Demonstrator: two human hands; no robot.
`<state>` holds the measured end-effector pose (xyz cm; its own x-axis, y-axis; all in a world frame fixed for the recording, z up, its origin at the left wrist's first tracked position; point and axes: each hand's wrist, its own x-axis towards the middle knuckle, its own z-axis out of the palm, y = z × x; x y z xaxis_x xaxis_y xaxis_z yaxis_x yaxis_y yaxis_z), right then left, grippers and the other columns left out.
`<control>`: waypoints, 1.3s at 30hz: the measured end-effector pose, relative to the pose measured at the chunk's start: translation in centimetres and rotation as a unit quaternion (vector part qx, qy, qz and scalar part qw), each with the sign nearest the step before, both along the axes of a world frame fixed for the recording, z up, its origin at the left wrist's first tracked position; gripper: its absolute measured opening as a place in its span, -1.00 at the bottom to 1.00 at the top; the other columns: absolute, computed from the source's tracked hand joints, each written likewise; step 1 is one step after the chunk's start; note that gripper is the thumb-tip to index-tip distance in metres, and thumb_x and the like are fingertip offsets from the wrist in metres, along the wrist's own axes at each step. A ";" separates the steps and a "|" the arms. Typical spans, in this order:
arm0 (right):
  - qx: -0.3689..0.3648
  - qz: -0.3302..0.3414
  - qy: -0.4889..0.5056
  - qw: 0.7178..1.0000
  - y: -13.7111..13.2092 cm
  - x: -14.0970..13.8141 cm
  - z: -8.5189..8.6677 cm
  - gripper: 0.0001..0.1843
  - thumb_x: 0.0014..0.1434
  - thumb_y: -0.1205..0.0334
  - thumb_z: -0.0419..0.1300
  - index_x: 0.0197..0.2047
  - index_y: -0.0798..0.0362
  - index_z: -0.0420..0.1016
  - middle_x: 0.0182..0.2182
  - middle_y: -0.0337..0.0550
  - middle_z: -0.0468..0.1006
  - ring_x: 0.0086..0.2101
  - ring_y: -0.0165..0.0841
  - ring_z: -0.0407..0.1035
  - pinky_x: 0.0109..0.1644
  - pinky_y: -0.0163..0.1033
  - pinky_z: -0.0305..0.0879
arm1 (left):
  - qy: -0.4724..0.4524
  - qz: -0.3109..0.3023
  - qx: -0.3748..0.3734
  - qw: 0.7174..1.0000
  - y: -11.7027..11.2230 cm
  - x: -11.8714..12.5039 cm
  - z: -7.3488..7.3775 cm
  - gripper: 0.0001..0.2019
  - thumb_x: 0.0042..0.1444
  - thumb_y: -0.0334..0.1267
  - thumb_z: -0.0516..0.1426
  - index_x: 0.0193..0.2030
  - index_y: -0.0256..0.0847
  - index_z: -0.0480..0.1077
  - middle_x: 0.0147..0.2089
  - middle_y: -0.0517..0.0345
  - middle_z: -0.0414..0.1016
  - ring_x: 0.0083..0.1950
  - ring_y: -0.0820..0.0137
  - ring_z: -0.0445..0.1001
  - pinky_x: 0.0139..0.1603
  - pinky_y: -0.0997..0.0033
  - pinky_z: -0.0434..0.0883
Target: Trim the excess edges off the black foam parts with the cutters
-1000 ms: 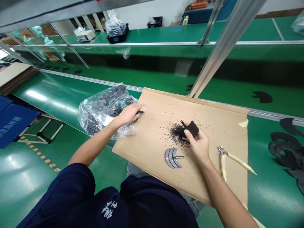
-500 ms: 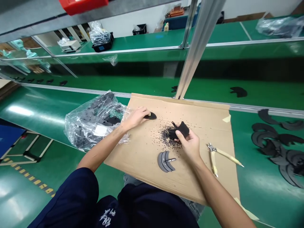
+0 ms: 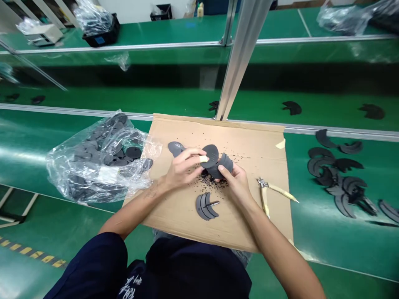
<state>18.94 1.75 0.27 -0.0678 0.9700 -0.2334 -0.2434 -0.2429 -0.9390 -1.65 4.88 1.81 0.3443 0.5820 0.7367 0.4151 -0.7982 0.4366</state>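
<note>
My left hand [image 3: 183,168] has come over from the plastic bag [image 3: 93,162], its fingers [image 3: 190,154] closed on a rounded dark grey piece [image 3: 210,155]. That piece touches a curved piece [image 3: 225,165] gripped in my right hand [image 3: 237,185], both above black crumbs [image 3: 207,180] on the cardboard sheet [image 3: 252,139]. Cutting nippers [image 3: 264,195] lie beside my right hand. The white lettering [image 3: 128,286] on my shirt is too blurred to read.

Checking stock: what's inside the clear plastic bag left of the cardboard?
The clear plastic bag holds dark grey parts, some round discs; lower layers are hidden by the pile and creased film.
</note>
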 end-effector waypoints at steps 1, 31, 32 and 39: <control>-0.007 0.006 0.004 1.000 -0.1 0.0 0.1 -0.48 0.01 -0.18 0.46 -0.12 0.04 0.64 -0.28 -0.13 0.66 -0.35 -0.34 0.51 -0.39 -0.25 0.52 | -0.009 -0.021 -0.011 1.000 -0.4 0.6 -0.6 -0.79 0.29 -0.36 0.19 0.05 -0.20 0.47 0.01 -0.01 0.54 0.03 0.34 0.56 -0.04 0.25 0.61; 0.017 0.035 -0.126 0.991 -0.8 -0.5 0.6 -0.47 -0.02 -0.27 0.44 -0.27 0.05 0.63 -0.37 -0.20 0.57 -0.37 -0.36 0.39 -0.28 -0.25 0.42 | -0.268 -0.025 -0.363 0.892 -2.9 1.2 -3.1 -0.68 0.24 -0.09 0.29 0.06 -0.17 0.46 -0.12 0.13 0.51 -0.24 0.52 0.55 -0.18 0.50 0.59; 0.017 0.031 -0.126 0.991 -0.8 -0.5 0.7 -0.47 0.00 -0.28 0.43 -0.26 0.04 0.63 -0.37 -0.20 0.57 -0.36 -0.36 0.39 -0.28 -0.25 0.42 | -0.278 -0.029 -0.369 0.886 -2.8 1.2 -3.1 -0.68 0.25 -0.09 0.28 0.06 -0.16 0.44 -0.12 0.14 0.52 -0.23 0.51 0.55 -0.17 0.49 0.60; 0.036 0.061 -0.129 0.989 -1.0 -0.7 0.7 -0.45 0.04 -0.32 0.39 -0.20 0.02 0.66 -0.33 -0.18 0.61 -0.34 -0.35 0.43 -0.24 -0.23 0.46 | -0.224 0.003 -0.351 0.909 -3.1 1.3 -2.8 -0.72 0.20 -0.17 0.32 0.00 -0.21 0.51 -0.08 0.11 0.42 -0.32 0.60 0.43 -0.39 0.64 0.48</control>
<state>18.21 0.71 0.95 -0.1317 0.9731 -0.1891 0.0337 -0.1863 -0.9819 -0.35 1.80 -0.95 0.0962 0.9638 0.2488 0.0743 -0.2562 0.9637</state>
